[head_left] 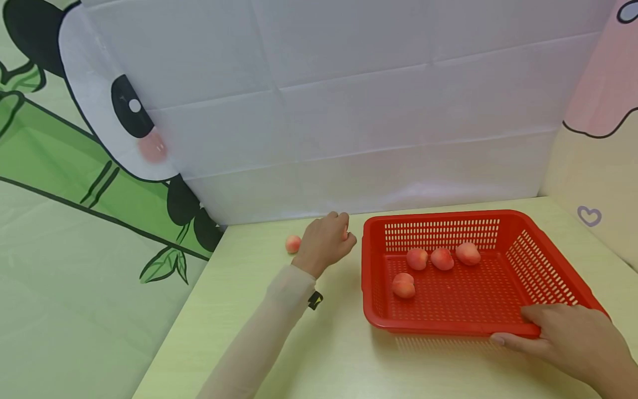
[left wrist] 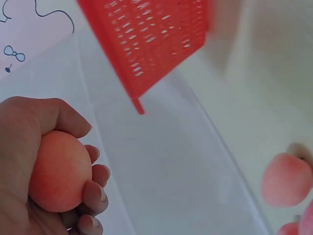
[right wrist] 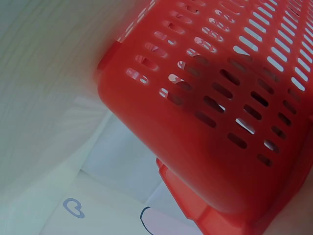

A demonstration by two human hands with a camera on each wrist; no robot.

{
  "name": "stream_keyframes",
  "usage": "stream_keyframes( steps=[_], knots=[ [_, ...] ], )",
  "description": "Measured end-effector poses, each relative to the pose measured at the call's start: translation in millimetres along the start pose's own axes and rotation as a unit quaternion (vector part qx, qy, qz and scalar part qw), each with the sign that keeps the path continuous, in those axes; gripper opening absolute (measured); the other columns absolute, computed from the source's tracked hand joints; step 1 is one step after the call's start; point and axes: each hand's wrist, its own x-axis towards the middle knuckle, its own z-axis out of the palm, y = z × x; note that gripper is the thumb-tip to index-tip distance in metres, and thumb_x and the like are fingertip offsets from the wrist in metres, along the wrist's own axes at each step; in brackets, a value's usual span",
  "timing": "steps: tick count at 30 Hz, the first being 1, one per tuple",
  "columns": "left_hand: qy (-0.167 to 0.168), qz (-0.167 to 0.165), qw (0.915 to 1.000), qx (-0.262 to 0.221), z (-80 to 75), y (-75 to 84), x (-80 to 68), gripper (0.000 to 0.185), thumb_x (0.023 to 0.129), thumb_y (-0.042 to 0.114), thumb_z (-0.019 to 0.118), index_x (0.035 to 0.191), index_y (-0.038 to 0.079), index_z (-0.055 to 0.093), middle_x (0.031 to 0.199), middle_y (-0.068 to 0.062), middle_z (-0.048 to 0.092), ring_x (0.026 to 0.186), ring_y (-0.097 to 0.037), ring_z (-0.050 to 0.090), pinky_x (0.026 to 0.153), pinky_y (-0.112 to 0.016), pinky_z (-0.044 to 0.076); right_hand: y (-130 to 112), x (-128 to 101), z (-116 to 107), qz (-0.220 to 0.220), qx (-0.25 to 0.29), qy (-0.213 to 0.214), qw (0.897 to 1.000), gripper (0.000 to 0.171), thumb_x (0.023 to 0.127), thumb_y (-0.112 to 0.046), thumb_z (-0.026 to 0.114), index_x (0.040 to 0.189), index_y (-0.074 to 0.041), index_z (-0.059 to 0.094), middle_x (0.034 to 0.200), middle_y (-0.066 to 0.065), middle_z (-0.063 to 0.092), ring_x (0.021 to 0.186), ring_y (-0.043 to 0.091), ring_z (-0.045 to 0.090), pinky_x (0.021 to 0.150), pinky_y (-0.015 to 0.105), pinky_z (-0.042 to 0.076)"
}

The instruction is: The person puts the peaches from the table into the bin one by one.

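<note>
My left hand (head_left: 326,241) is at the back of the table, left of the red basket (head_left: 548,266), fingers curled round a peach (left wrist: 58,171). In the head view that peach is almost hidden by the hand. Another peach (head_left: 293,244) lies on the table just left of the hand, also seen at the right of the left wrist view as a peach (left wrist: 286,178). Several peaches (head_left: 441,259) lie inside the basket. My right hand (head_left: 563,335) grips the basket's near rim at the right corner, thumb over the rim. The right wrist view shows only the basket wall (right wrist: 205,122).
A white cloth backdrop (head_left: 349,100) rises behind the table. A panda-and-bamboo sheet (head_left: 75,166) hangs on the left and a pink cartoon sheet (head_left: 608,83) on the right. The pale green tabletop (head_left: 324,354) lies bare in front of the basket.
</note>
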Motion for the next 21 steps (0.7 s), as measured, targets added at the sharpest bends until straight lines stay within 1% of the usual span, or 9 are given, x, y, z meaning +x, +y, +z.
stream_keyframes(
  steps=[2,6,10,15,17,21],
  knots=[
    [0.008,0.011,0.9999,0.002,-5.7,5.3,2.0,0.012,0.093,0.014,0.063,0.083,0.011,0.056,0.073,-0.001,0.052,0.062,-0.018,0.051,0.054,-0.029,0.041,0,0,0,0.0,0.001,0.0,1.0,0.057,0.083,-0.078,0.073,0.083,-0.021,0.07,0.062,-0.009,0.044,0.062,0.014,0.049,0.058,0.037,0.038],
    [0.009,0.031,0.9995,-0.003,-19.8,18.4,6.0,0.012,0.094,0.018,0.065,0.088,0.01,0.057,0.075,-0.001,0.052,0.064,-0.017,0.05,0.055,-0.029,0.041,0,0,1,0.0,0.001,-0.001,1.0,0.058,0.083,-0.078,0.073,0.084,-0.02,0.072,0.062,-0.009,0.045,0.062,0.015,0.05,0.057,0.038,0.039],
    [0.019,0.059,0.9981,-0.003,-35.2,33.4,10.3,0.011,0.093,0.016,0.065,0.093,0.008,0.057,0.077,-0.002,0.051,0.066,-0.017,0.049,0.057,-0.028,0.042,1,0,1,-0.001,0.0,-0.004,1.0,0.061,0.083,-0.078,0.072,0.088,-0.018,0.075,0.064,-0.01,0.05,0.063,0.015,0.053,0.058,0.039,0.042],
    [0.046,0.106,0.9933,0.006,-51.0,52.8,14.5,0.013,0.092,0.013,0.066,0.09,0.007,0.055,0.076,-0.002,0.048,0.065,-0.018,0.046,0.058,-0.028,0.039,1,1,1,-0.002,0.0,-0.005,1.0,0.062,0.083,-0.078,0.073,0.089,-0.017,0.076,0.066,-0.01,0.053,0.064,0.015,0.055,0.058,0.039,0.043],
    [0.051,0.121,0.9913,0.007,-55.8,60.2,15.8,0.014,0.092,0.013,0.066,0.088,0.008,0.053,0.076,-0.002,0.047,0.065,-0.018,0.045,0.058,-0.027,0.038,1,1,1,-0.003,0.001,-0.007,1.0,0.062,0.083,-0.078,0.072,0.09,-0.016,0.076,0.066,-0.009,0.055,0.064,0.015,0.055,0.058,0.039,0.044],
    [0.062,0.141,0.9881,0.0,-63.1,72.6,19.3,0.013,0.092,0.013,0.065,0.09,0.008,0.053,0.078,-0.002,0.046,0.068,-0.017,0.045,0.06,-0.026,0.038,1,1,1,-0.003,0.003,-0.012,1.0,0.062,0.084,-0.078,0.072,0.089,-0.016,0.076,0.066,-0.009,0.055,0.063,0.015,0.054,0.057,0.038,0.043]
  ],
)
